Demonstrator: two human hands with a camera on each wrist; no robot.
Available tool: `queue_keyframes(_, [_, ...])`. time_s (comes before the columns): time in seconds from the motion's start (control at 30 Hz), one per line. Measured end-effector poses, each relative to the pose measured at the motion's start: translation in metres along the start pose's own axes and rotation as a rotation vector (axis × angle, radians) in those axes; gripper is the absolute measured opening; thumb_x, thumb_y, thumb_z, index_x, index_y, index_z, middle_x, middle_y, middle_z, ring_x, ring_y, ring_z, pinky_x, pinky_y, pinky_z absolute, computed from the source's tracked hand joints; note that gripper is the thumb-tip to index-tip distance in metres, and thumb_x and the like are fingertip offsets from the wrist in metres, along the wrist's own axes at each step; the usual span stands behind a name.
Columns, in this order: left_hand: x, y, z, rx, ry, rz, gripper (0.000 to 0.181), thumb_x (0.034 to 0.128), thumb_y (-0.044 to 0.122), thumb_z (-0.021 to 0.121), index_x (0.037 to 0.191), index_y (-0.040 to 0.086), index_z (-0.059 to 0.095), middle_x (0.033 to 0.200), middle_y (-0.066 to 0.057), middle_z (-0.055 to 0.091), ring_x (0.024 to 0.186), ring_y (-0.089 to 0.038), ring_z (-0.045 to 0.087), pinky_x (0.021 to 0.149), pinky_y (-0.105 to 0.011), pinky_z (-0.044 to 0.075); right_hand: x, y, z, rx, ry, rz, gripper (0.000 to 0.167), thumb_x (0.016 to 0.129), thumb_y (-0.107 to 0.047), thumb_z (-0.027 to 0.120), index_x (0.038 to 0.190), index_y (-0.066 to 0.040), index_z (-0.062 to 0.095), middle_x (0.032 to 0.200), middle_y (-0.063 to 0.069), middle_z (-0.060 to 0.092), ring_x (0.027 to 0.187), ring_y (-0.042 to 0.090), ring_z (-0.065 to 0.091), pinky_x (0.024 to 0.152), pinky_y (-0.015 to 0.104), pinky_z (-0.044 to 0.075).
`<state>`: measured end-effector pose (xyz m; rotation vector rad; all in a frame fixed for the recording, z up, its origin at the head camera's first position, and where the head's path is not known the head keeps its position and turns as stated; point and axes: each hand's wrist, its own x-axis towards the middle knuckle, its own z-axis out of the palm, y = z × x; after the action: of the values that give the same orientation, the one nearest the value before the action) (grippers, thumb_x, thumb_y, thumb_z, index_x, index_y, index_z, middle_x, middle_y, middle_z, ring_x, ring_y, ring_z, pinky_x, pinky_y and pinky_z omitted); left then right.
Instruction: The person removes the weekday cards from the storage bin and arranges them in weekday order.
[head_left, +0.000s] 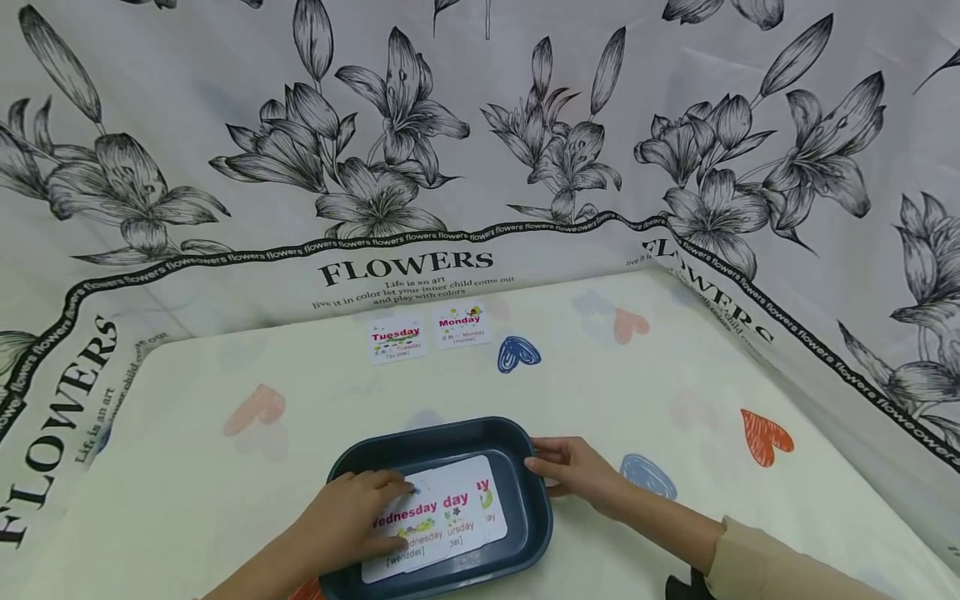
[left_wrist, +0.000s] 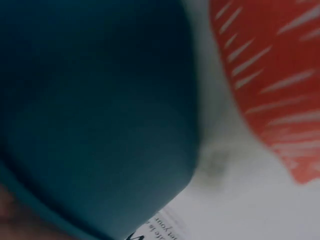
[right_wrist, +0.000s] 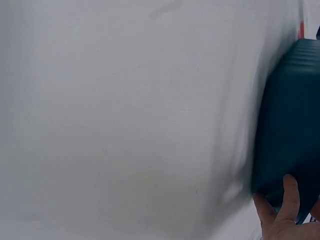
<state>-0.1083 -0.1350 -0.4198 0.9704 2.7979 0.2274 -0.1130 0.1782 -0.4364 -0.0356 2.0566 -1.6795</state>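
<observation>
A dark blue tray (head_left: pixel 536 517) stands on the table near me, with several overlapping white word cards in it. On top lies the Wednesday card (head_left: pixel 420 527). My left hand (head_left: pixel 348 517) reaches over the tray's left rim and grips this card at its left part, thumb and fingertips on it. My right hand (head_left: pixel 573 471) holds the tray's right end, thumb at the rim and fingers against the outer wall. In the right wrist view, fingers (right_wrist: pixel 290 200) touch the tray's outer side (right_wrist: pixel 290 125). The left wrist view shows mostly the tray's outer wall (left_wrist: pixel 100 100).
A Tuesday card (head_left: pixel 397 337) and a Monday card (head_left: pixel 461 323) lie side by side at the table's far edge. The pale tablecloth (head_left: pixel 180 483) has printed hearts. A flower-printed curtain (head_left: pixel 525 125) hangs behind and around the table.
</observation>
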Motion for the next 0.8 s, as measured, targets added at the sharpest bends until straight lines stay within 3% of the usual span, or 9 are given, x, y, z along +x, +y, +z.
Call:
queue_keyframes(0.2, [-0.0009, 0.0026, 0.0095, 0.044, 0.02, -0.024, 0.087, 0.0554, 0.068, 0.072, 0.12, 0.011, 0.06, 0.122, -0.01, 0.057, 0.111, -0.029, 0.052, 0.087, -0.048, 0.043, -0.0016, -0.0004, 0.0021, -0.014, 0.008, -0.011, 0.055, 0.088, -0.026, 0.062, 0.131, 0.006, 0.046, 0.121, 0.021, 0.058, 0.107, 0.031, 0.06, 0.075, 0.038, 0.054])
queue_keyframes(0.33, [-0.0008, 0.0051, 0.01, 0.055, 0.001, -0.025, 0.102, 0.047, 0.074, 0.072, 0.123, 0.007, 0.058, 0.124, -0.012, 0.055, 0.113, -0.031, 0.05, 0.089, -0.049, 0.042, -0.0023, -0.002, 0.0023, -0.016, 0.012, -0.009, 0.054, 0.089, -0.025, 0.061, 0.131, 0.006, 0.046, 0.121, 0.021, 0.058, 0.107, 0.032, 0.06, 0.075, 0.039, 0.054])
queue_keyframes(0.57, [0.0, 0.007, 0.0113, 0.092, -0.024, -0.037, 0.106, 0.0442, 0.068, 0.077, 0.126, 0.005, 0.054, 0.123, -0.013, 0.055, 0.113, -0.032, 0.05, 0.093, -0.049, 0.04, -0.0028, -0.0022, 0.0028, -0.022, 0.017, -0.006, 0.054, 0.089, -0.024, 0.061, 0.131, 0.007, 0.045, 0.123, 0.022, 0.056, 0.108, 0.033, 0.058, 0.075, 0.039, 0.053])
queue_keyframes(0.8, [0.0022, 0.0066, 0.0125, 0.05, -0.041, -0.058, 0.103, 0.042, 0.064, 0.08, 0.124, 0.005, 0.056, 0.118, -0.014, 0.056, 0.108, -0.033, 0.051, 0.096, -0.054, 0.036, -0.0016, -0.0013, 0.0019, -0.02, 0.021, 0.002, 0.056, 0.088, -0.026, 0.062, 0.13, 0.007, 0.045, 0.124, 0.023, 0.055, 0.109, 0.034, 0.058, 0.075, 0.04, 0.053])
